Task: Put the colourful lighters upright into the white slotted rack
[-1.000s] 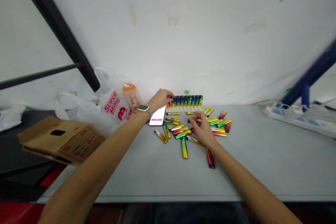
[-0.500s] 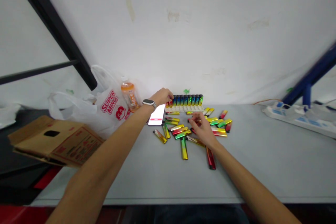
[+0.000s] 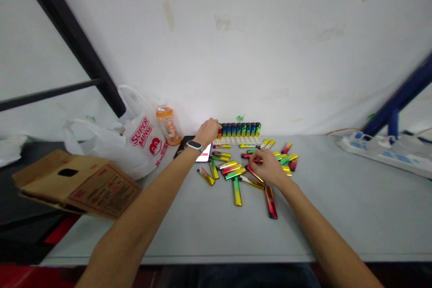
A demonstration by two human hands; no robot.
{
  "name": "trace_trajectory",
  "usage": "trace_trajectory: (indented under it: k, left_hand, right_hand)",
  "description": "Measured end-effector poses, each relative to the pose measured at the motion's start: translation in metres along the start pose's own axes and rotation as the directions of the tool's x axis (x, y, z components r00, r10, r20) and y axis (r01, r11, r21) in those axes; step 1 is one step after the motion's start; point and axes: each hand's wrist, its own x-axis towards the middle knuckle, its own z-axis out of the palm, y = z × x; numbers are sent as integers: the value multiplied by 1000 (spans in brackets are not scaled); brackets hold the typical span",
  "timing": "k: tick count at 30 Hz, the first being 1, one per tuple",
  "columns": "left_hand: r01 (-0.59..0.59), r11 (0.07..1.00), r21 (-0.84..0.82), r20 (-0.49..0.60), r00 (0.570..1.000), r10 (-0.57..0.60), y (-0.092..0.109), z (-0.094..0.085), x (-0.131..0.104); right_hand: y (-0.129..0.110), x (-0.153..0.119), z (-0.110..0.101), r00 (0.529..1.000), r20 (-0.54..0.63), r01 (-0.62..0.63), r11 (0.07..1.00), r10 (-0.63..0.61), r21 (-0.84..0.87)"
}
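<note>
Several shiny lighters stand upright in a row [image 3: 239, 130] in a pale rack [image 3: 248, 141] against the wall. My left hand [image 3: 208, 132], with a watch on its wrist, is at the row's left end, fingers closed at a red lighter [image 3: 219, 132]. More lighters in red, green and yellow lie loose on the grey table [image 3: 189, 216]. My right hand [image 3: 268, 166] is over the right part of them, its fingers bent together near a red lighter; what they hold, if anything, is hidden.
A lit phone [image 3: 204, 157] lies under my left wrist. Left of it are an orange bottle [image 3: 168, 125], a white plastic bag [image 3: 141, 144] and an open cardboard box [image 3: 97, 189]. A white power strip [image 3: 381, 150] lies at the right.
My left hand has shifted slightly and covers more of the phone's screen. My right hand has moved right and a little down over the loose lighters.
</note>
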Motion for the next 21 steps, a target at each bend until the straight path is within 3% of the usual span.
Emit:
trace_trajectory:
  k: [5,10,16,19,21]
  left_hand:
    - [6,997,76,-18,1000,-4,13,1,-1]
    - [89,996,-28,-211,973,-93,37,-4,-16]
    - [15,953,-303,-364,922,-130,82,1,-56]
    - [-6,905,-425,-401,898,-182,92,13,-73]
    - [-22,876,-482,-393,899,-194,93,20,-82]
  right_hand:
    - [0,-8,-4,994,112,20,962,11,-271]
    - [3,-8,2,994,110,48,958,-17,-281]
    - [6,-2,2,999,-32,22,997,-24,-75]
    - [1,2,-1,998,-56,-28,985,38,168]
    - [-4,3,-1,994,-40,-76,918,99,389]
